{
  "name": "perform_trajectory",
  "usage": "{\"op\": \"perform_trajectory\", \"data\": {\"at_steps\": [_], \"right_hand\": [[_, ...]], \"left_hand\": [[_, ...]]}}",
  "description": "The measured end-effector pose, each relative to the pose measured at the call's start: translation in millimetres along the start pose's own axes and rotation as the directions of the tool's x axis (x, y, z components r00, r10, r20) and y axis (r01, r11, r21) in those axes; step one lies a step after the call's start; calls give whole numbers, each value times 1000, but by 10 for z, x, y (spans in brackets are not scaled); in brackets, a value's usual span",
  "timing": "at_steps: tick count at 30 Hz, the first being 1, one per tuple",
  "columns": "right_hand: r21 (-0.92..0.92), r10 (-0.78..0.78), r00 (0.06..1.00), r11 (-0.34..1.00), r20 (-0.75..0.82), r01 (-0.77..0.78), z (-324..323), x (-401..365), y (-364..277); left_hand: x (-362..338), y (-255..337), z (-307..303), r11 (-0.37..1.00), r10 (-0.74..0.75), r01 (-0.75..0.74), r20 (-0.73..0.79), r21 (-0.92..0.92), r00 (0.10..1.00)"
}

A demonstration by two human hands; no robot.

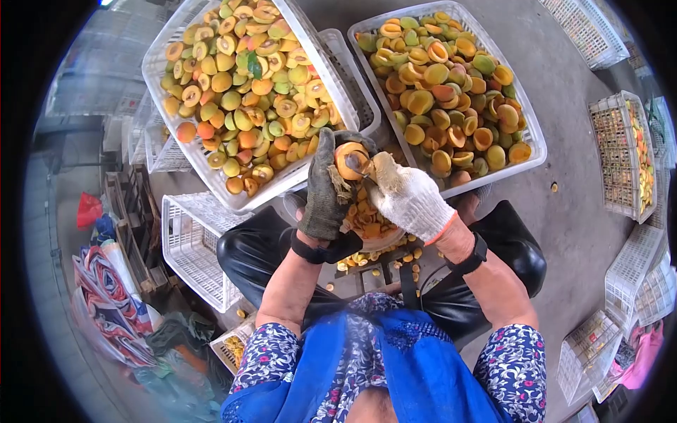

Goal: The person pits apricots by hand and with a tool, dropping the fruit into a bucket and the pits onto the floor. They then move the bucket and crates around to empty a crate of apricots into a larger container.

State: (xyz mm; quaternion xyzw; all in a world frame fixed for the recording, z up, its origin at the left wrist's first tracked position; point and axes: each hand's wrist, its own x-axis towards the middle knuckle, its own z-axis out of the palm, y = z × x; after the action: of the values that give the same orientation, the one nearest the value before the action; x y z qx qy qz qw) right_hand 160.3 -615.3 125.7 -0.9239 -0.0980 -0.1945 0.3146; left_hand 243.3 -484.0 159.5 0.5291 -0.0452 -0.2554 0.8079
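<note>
My left hand (321, 194), in a dark grey glove, is closed around an apricot half (348, 159) with its cut face up and a dark hollow or stone in the middle. My right hand (412, 201), in a white knitted glove with a worn palm patch, grips a small metal tool (369, 169) whose tip meets the fruit. Its handle is mostly hidden in the glove, so the exact kind does not show. Just below both hands is a container of orange apricot pieces or stones (370, 220), partly covered by the hands.
A white crate (330, 74) of halved apricots with stones tilts at upper left. Hollowed halves fill another crate (537, 137) at upper right. An overturned-looking white crate (194, 247) lies by my left knee. Fruit bits (409, 271) litter the floor; more crates (624, 155) stand right.
</note>
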Motion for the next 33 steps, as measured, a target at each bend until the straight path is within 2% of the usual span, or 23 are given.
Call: {"op": "perform_trajectory", "data": {"at_steps": [2, 4, 8, 10, 14, 16, 17, 18, 19, 20, 21, 22, 23, 24, 25, 26, 27, 28, 29, 30, 31, 32, 33], "right_hand": [[25, 48, 999, 999, 22, -48, 9, -3, 14], [-53, -50, 998, 997, 24, 51, 58, -34, 56], [-120, -131, 991, 984, -20, 128, 54, -54, 52], [65, 160, 985, 984, 65, -164, 111, -106, 49], [52, 85, 990, 994, 111, -91, 96, -184, 105], [72, 55, 988, 995, 145, -66, 76, -188, 120], [74, 56, 988, 995, 147, -67, 46, -159, 132], [48, 105, 957, 991, 269, -123, -8, -115, 133], [16, 154, 909, 985, 387, -174, -36, -99, 131], [17, 154, 909, 985, 387, -174, -31, -96, 141], [148, 140, 917, 967, 372, -208, -39, -66, 168], [273, 129, 925, 933, 358, -236, -72, -24, 202], [-46, -238, 861, 956, 448, 288, -175, 2, 288], [-47, -236, 860, 957, 452, 287, -174, -16, 266], [99, -165, 915, 986, 369, 137, -152, -18, 243], [255, -75, 952, 967, 295, -3, -123, -23, 238], [201, -172, 972, 970, 159, 139, 1, -60, 302], [203, -175, 971, 969, 164, 140, -185, 83, 186], [343, 169, 822, 849, 543, -401, -431, 241, 73], [223, 313, 414, 500, 855, -837, -587, 347, 0], [314, 195, 574, 678, 795, -665, -403, 198, 130], [360, 271, 589, 580, 761, -731, -385, 177, 88], [377, 79, 842, 869, 534, -321, -246, 65, 175]], "left_hand": [[-15, -36, 19, 1000, -12, 12, -33, -21, 999], [-38, -65, 28, 986, 43, -38, -25, 163, 999], [-50, -149, 46, 1000, 6, -5, -63, 6, 998], [-66, -187, 11, 999, -50, 49, -75, -13, 996], [-81, -289, -108, 983, -6, 22, -84, 184, 996], [11, -325, -232, 767, 82, -29, -52, 641, 995], [-6, -324, -289, 166, 452, -543, 426, 823, 784], [19, -239, -240, 168, 450, -539, 422, 826, 787], [71, -174, -221, 586, 162, -304, 259, 751, 952], [110, -98, -190, 830, -194, 59, 189, 554, 963], [94, -5, -124, 766, -238, 75, 173, 638, 956], [93, -22, -83, 769, -232, 65, 182, 636, 956], [69, -79, -24, 852, -89, -22, 186, 523, 979], [19, -138, 37, 909, 52, -116, 167, 401, 985], [-40, -188, 111, 975, 39, -45, 32, 218, 999], [-49, -248, 107, 976, 41, -48, 33, 214, 999], [-64, -340, 61, 956, 124, -129, 33, 264, 992], [-85, -337, 78, 927, 205, -205, 35, 314, 978], [-105, -305, 92, 899, 246, -257, 75, 355, 966], [-100, -300, 69, 900, 247, -257, 73, 352, 966], [-63, -293, 34, 921, 227, -257, 132, 293, 965], [0, -299, -2, 940, 208, -252, 198, 231, 958], [90, -332, -95, 988, 82, -108, 212, 113, 974]]}}
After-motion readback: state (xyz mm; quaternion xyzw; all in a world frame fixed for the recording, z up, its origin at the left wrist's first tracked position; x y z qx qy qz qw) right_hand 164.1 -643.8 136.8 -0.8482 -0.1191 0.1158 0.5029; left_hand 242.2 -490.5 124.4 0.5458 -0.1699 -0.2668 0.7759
